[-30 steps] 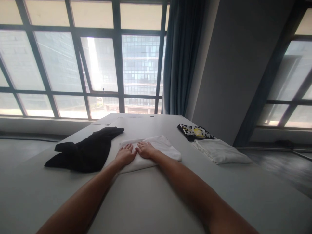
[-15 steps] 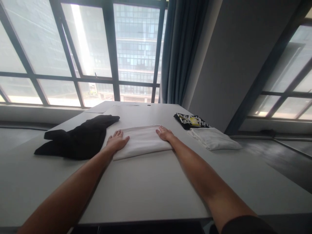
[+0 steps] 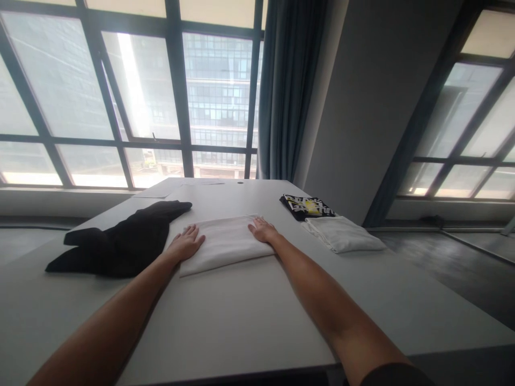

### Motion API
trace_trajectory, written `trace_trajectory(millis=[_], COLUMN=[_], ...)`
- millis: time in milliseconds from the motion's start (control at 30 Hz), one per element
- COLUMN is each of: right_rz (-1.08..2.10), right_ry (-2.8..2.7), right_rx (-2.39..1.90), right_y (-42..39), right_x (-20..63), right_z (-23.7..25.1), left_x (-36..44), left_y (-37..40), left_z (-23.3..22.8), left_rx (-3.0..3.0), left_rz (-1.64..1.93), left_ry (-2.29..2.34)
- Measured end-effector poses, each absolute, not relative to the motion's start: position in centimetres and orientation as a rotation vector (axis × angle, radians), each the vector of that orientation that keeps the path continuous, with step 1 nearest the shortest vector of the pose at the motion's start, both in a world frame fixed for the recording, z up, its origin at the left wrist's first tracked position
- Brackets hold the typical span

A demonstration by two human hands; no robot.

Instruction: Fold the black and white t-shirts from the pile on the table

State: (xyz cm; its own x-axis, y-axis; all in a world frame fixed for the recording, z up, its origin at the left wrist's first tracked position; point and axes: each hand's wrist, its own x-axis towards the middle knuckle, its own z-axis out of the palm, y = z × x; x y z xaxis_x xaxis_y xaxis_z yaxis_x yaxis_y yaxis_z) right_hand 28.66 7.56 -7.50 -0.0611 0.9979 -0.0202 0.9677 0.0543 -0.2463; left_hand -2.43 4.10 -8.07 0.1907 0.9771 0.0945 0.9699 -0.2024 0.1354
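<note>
A folded white garment lies flat on the white table in front of me. My left hand rests palm down on its left end, the fingers stretched out and slightly apart. On its right end lies my right hand, also flat with the fingers extended. Neither hand grips the cloth. Just left of my left hand is a crumpled black garment, spread loosely on the tabletop.
Right of my hands sit a folded black garment with white and yellow print and a folded white cloth, side by side. Paper sheets lie at the table's far left. Windows and a dark curtain stand behind the table.
The whole view has tilted up a little, so the table sits lower in the picture. Both hands stay flat on the white garment, which looks unchanged.
</note>
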Motion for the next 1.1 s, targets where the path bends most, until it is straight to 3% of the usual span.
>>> trace_trajectory(millis=[300,700,900,1100], right_rz=[-0.043,0.333,0.084,-0.396], right_ry=[-1.790,-1.852,-1.842,-1.801], right_rx=[-2.360,-2.210,-2.146,-2.168], right_y=[5.5,3.6,3.7,2.2], right_x=[27.2,32.0,33.6,37.5], right_z=[-6.6,-4.3,-1.3,2.1], left_x=[-2.6,-3.0,-2.6,-2.2], left_y=[4.2,3.5,2.7,1.8], left_z=[-8.3,-8.1,-7.7,-6.7], left_rx=[2.384,2.459,2.465,2.383], left_rz=[0.269,0.476,0.303,-0.045], left_ry=[1.955,1.837,1.751,1.783])
